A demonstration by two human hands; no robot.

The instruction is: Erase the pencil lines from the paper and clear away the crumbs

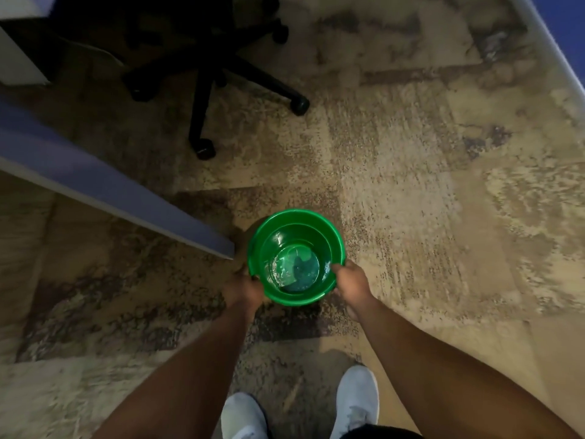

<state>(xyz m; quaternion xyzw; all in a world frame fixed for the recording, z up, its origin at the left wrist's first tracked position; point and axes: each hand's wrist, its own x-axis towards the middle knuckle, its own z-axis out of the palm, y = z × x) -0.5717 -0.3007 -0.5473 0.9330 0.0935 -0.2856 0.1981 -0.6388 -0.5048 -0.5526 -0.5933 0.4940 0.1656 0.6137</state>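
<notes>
1. Two hands are showing, both reaching forward and down; the left hand [242,288] is gripping the near-left rim of one green bucket [336,239], fingers curled over the edge; the right hand [351,280] is gripping the near-right rim, its fingertips hooking inside the wall.
2. The bucket is sitting between the two hands, its mouth facing up; inside, at the bottom, something clear and crinkled is lying [285,267], looking like thin plastic, though what it is cannot be told; no crumbs, paper or pencil lines are showing in this view.
3. No label or writing is readable on the bucket or elsewhere.
4. Below the hands, two white shoes [359,399] are standing on the mottled tan carpet [443,217].
5. Left of the left hand, one blue-faced panel edge [95,182] is running diagonally, ending just beside the bucket.
6. Beyond the hands, one black office chair base [209,74] is standing on its castors; four castors are showing.
</notes>
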